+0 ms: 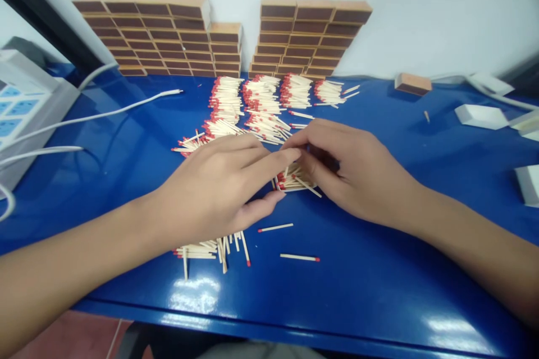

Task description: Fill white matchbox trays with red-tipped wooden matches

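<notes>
A small matchbox tray [297,189] with a pale rim sits between my hands, filled with red-headed matches [290,178]. My left hand [229,179] grips its left end, thumb at the near corner and fingers reaching over the far side. At the right end, my right hand [349,165] has thumb and index finger curled closed over the matches; their tips are partly hidden. One match [309,186] sticks out slantwise over the near rim. Beyond the hands lie matches in rows [261,95]. A looser pile [202,249] shows under my left wrist.
Stacked matchboxes [160,33] and a second stack [307,36] stand against the wall. Two loose matches [300,257] lie near the blue table's [357,303] front. At right are a single matchbox [412,83] and white trays [481,116]; at left, a power strip [25,106] and white cables.
</notes>
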`<state>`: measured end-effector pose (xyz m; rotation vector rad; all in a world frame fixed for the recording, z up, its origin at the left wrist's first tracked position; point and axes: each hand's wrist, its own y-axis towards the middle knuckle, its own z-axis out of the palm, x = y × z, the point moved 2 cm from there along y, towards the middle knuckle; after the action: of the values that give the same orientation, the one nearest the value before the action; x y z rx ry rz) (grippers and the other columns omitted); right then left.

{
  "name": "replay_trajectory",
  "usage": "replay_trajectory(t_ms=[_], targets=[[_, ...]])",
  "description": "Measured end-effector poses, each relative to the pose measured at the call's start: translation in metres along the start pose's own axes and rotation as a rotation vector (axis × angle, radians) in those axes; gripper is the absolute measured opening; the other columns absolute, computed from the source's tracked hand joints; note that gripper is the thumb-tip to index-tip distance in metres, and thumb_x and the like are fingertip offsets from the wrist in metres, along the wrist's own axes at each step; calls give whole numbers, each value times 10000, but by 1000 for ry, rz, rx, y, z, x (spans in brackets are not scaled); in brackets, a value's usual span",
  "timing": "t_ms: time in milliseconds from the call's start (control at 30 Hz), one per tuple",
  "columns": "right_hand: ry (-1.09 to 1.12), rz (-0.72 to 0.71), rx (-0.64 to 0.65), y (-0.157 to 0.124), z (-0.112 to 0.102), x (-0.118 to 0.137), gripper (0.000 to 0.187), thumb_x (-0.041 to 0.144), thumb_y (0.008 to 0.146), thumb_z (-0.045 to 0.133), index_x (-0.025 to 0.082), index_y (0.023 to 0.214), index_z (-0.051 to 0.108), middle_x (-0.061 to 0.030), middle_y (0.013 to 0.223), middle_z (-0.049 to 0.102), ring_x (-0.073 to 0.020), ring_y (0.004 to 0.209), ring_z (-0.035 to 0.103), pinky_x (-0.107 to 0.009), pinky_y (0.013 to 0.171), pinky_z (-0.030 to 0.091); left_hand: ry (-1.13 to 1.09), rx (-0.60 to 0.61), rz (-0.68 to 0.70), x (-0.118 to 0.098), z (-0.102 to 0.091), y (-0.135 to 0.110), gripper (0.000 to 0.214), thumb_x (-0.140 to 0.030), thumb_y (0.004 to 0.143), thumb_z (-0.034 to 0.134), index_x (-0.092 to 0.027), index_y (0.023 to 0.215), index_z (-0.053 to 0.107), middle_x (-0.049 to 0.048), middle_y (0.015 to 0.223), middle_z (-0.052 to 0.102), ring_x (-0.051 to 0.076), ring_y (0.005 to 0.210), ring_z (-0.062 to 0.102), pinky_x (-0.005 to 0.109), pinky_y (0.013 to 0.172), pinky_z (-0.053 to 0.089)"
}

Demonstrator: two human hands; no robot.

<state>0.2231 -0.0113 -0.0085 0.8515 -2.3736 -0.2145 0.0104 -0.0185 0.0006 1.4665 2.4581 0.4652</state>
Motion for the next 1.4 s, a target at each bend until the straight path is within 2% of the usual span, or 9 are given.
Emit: replay_trajectory(t_ms=[100,200,367,500,600,800,1033,1233,1400], targets=[[-13,51,-126,2,-4,-2,137,181,962,568,209,1015,691,-13,850,646,-126,674,544,-297,651,448,26,-49,-21,2,-1,1,392,-318,983,637,-153,1338,632,76,1033,753,222,984,716,374,871,609],[-91,97,-244,4,-10,-9,104,164,925,605,198,969,693,-4,783,622,-121,631,515,-310,654,449,49,-120,-60,4,-3,2,394,-341,963,672,-167,1316,650,72,1037,774,223,990,728,368,871,615],[-106,203,-310,8,-21,-19,92,201,900,621,192,934,706,19,684,593,-115,583,502,-294,617,423,77,-216,-176,9,-8,4,413,-336,937,702,-181,1315,641,64,1098,787,221,997,733,370,910,614],[-145,196,-241,9,-26,-21,110,227,910,605,200,944,706,28,652,587,-110,560,489,-274,592,387,69,-271,-247,10,-11,4,401,-308,929,703,-178,1303,644,60,1103,779,218,968,728,375,881,615],[-270,157,-183,8,-30,-22,127,258,948,579,200,962,691,-18,808,650,-134,676,552,-285,660,407,55,-280,-291,12,-12,4,394,-293,935,702,-188,1310,648,54,1097,774,212,985,723,374,902,607],[-331,255,79,5,-27,-20,388,580,929,628,193,920,647,-56,959,668,-163,738,570,-310,679,395,1,-266,-305,17,-8,3,437,-319,932,713,-193,1340,623,53,1124,767,207,1028,709,373,935,600],[-250,252,241,5,-23,-16,270,393,1028,545,193,857,606,-39,895,647,-158,767,571,-291,671,377,5,-271,-293,19,-7,1,462,-325,932,710,-195,1364,606,68,1137,763,226,1039,705,409,939,605],[-424,255,214,6,-23,-20,213,338,1056,495,183,993,626,-66,1042,664,-168,765,605,-303,647,350,-2,-238,-218,19,-6,3,383,-291,942,684,-178,1305,640,86,1114,763,235,1019,692,443,934,610],[-505,215,220,8,-23,-18,242,330,1067,452,170,1008,625,-82,1057,665,-192,781,623,-320,639,358,-73,-161,-94,16,-3,4,289,-238,949,659,-201,1233,698,66,1117,756,227,1070,665,441,978,594]])
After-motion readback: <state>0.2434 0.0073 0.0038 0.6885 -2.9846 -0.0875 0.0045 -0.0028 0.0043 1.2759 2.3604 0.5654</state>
